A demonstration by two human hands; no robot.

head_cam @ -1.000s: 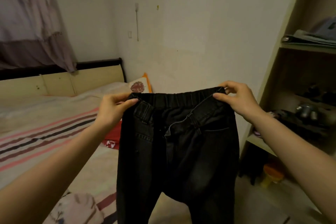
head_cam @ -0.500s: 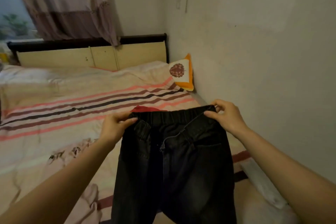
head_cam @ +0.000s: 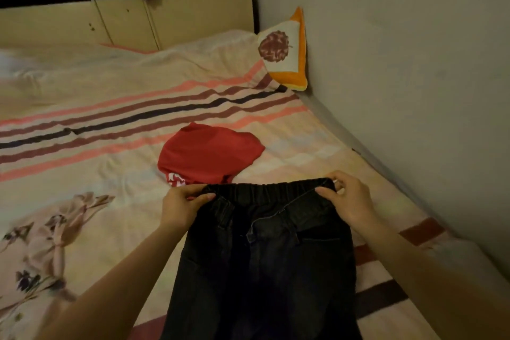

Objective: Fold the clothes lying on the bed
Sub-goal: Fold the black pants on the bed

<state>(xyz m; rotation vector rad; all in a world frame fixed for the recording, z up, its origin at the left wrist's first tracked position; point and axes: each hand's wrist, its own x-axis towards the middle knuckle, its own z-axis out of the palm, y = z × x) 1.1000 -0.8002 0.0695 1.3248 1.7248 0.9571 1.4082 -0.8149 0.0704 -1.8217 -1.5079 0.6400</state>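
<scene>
Black jeans [head_cam: 265,265] with an elastic waistband hang in front of me over the striped bed [head_cam: 91,130]. My left hand [head_cam: 182,207] pinches the waistband's left corner. My right hand [head_cam: 345,199] grips its right corner. The waistband is stretched flat between them, and the legs drop out of view at the bottom edge. A red garment [head_cam: 207,154] with white print lies folded on the bed just beyond the waistband.
An orange-bordered pillow [head_cam: 284,52] leans in the far corner against the wall [head_cam: 400,63], which runs along the bed's right side. A beige headboard [head_cam: 124,22] stands at the back. A floral cloth [head_cam: 52,240] lies on the bed at the left.
My view has swung left and down, from the shelves to the bed. The jeans, held by both hands throughout, have come lower over the bed, and the red garment is now in full view.
</scene>
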